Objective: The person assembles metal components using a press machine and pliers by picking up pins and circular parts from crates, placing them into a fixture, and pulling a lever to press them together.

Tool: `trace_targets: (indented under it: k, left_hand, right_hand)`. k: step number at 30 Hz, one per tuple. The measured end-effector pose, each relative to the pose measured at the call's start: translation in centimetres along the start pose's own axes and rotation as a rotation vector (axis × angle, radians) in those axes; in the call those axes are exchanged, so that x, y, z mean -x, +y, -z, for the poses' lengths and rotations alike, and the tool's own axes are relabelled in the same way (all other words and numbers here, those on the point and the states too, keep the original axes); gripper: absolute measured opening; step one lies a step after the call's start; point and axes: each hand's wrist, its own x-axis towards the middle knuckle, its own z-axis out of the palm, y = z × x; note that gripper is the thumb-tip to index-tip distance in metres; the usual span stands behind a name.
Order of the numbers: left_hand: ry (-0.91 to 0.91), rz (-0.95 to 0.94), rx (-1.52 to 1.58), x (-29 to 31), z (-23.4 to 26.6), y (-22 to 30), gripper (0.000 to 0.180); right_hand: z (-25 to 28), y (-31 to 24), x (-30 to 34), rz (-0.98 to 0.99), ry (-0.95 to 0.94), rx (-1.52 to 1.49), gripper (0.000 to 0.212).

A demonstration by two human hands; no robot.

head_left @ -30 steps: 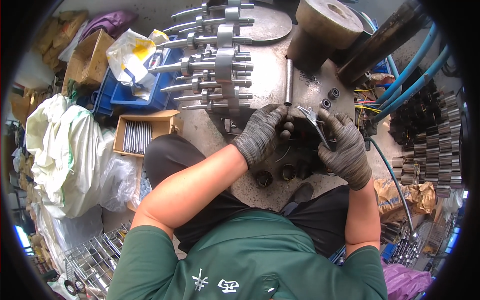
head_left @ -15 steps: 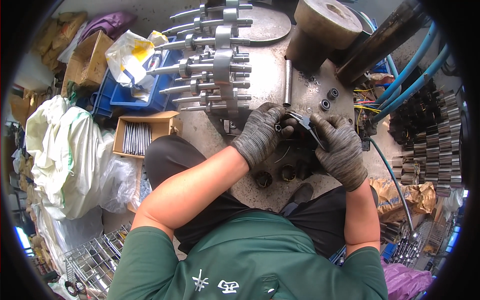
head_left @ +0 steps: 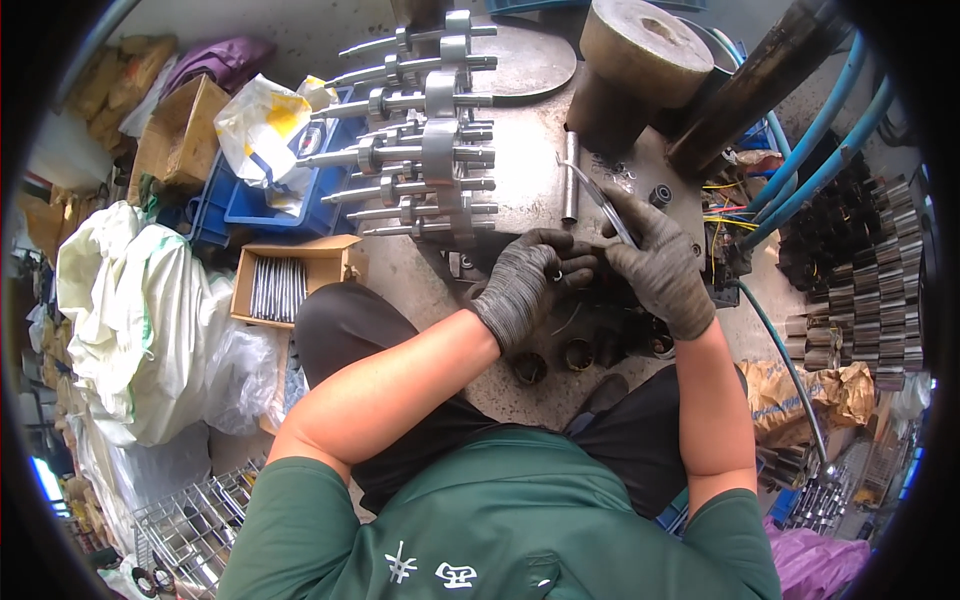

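Observation:
Both of my hands wear grey knit gloves and meet over the near edge of the metal bench [head_left: 530, 140]. My left hand [head_left: 527, 285] is closed, its fingers curled round a small shiny ring [head_left: 557, 276] that they mostly cover. My right hand [head_left: 662, 262] grips a pair of slim pliers [head_left: 603, 203], the jaws pointing up and to the left. A metal tube [head_left: 570, 190] lies beyond them on the bench, partly behind the pliers. To the right of it sits a bearing [head_left: 660, 195], just past my right hand.
Shafts with gear discs [head_left: 440, 150] stand in a row at the back left. A heavy round metal block [head_left: 645, 45] is at the back. Blue hoses [head_left: 820, 140] run along the right. An open carton of rods [head_left: 285, 285] lies left; dark rings [head_left: 528, 368] lie below my hands.
My right hand has drawn the pliers away from my left hand and turned their jaws up and left. My left hand stays closed in nearly the same place. The view has shifted slightly.

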Motion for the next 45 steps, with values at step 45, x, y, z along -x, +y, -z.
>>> trace_targets:
  k: [45]
  left_hand:
    - [0.068, -0.018, -0.422, 0.4, 1.5, -1.5, 0.024]
  right_hand:
    - [-5.7, -2.5, -6.3, -0.219, -0.233, -0.521, 0.059]
